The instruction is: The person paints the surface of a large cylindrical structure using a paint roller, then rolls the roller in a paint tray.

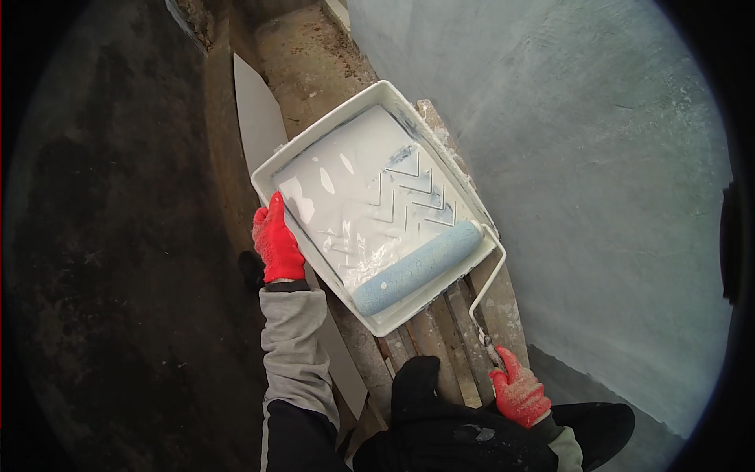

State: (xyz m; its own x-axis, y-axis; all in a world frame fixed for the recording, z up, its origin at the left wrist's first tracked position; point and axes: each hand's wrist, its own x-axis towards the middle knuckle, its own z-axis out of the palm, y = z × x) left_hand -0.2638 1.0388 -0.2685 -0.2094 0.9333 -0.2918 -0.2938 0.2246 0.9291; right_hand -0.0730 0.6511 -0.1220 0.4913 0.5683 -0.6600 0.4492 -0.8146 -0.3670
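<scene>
A white paint tray with a ribbed slope stands tilted across the middle, white paint pooled in its far left part. My left hand, in a red glove, is closed on the tray's left rim, its thumb over the edge. In my right hand, also red-gloved, is the handle of a paint roller. The roller's light blue sleeve lies along the near end of the tray, and its wire frame bends round the tray's right side. Blue-grey smears show on the ribs. My left fingers are partly hidden under the rim.
Weathered wooden planks lie under the tray. A grey-washed wall rises on the right. Along the left runs a pale board, with a dark floor beyond. My dark-clothed knees are at the lower edge.
</scene>
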